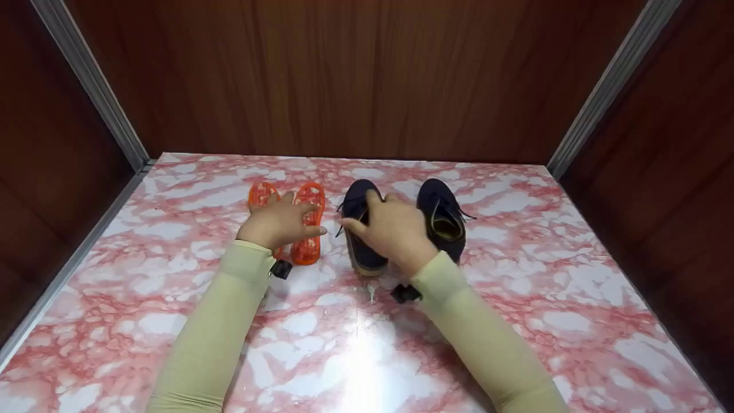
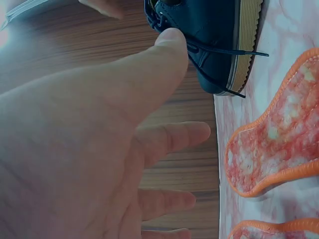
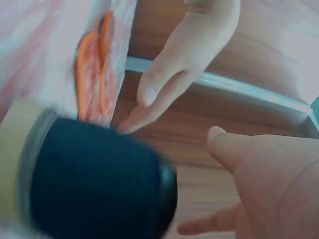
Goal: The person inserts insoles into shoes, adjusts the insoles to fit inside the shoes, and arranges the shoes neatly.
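My left hand [image 1: 278, 222] hovers over a pair of see-through, sole-shaped insoles with orange rims, its fingers spread and nothing held. The right-hand insole [image 1: 308, 244] shows beside my thumb; the left-hand insole [image 1: 263, 194] is partly covered by the hand. Above the left navy lace-up shoe [image 1: 362, 252] is my right hand [image 1: 399, 229], thumb and fingers extended, hiding part of the shoe's opening. In the right wrist view this shoe's heel [image 3: 99, 174] is apart from the palm [image 3: 279, 184]. The other navy shoe [image 1: 441, 221] stands right of that hand, toe pointing away.
Everything lies on a red-and-white marbled tabletop [image 1: 321, 355]. Brown wood-grain panels [image 1: 373, 80] rise at the back and both sides, with grey metal strips [image 1: 94, 80] at the corners. A small black device [image 1: 406, 293] is strapped at each wrist.
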`<action>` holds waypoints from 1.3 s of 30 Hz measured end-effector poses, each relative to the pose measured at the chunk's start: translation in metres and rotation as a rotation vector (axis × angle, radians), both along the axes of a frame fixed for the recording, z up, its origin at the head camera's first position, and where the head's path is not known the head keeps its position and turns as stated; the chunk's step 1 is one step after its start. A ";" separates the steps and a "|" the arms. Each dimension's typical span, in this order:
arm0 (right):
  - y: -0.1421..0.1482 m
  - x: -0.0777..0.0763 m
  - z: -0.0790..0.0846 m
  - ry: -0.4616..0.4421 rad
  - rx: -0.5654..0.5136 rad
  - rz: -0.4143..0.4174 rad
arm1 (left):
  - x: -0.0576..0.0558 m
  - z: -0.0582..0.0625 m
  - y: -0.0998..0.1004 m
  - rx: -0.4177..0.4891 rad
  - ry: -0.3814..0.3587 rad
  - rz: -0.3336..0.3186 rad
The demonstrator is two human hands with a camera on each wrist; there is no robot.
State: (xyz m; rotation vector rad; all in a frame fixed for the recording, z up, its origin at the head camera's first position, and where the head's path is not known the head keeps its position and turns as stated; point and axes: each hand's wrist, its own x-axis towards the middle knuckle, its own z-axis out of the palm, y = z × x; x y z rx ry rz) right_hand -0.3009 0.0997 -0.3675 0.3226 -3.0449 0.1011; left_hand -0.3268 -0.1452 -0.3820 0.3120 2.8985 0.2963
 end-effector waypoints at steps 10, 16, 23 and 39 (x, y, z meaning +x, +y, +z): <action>-0.022 -0.004 -0.009 -0.105 0.075 0.023 | 0.001 0.003 -0.004 -0.002 -0.040 -0.019; -0.015 -0.006 -0.014 -0.128 0.097 0.025 | 0.000 0.006 -0.002 -0.015 -0.069 -0.034; -0.011 -0.009 -0.016 -0.121 0.055 0.050 | 0.001 0.004 -0.003 -0.005 -0.090 -0.019; 0.007 -0.014 -0.011 -0.129 0.024 0.087 | 0.005 0.006 -0.006 0.019 -0.086 -0.025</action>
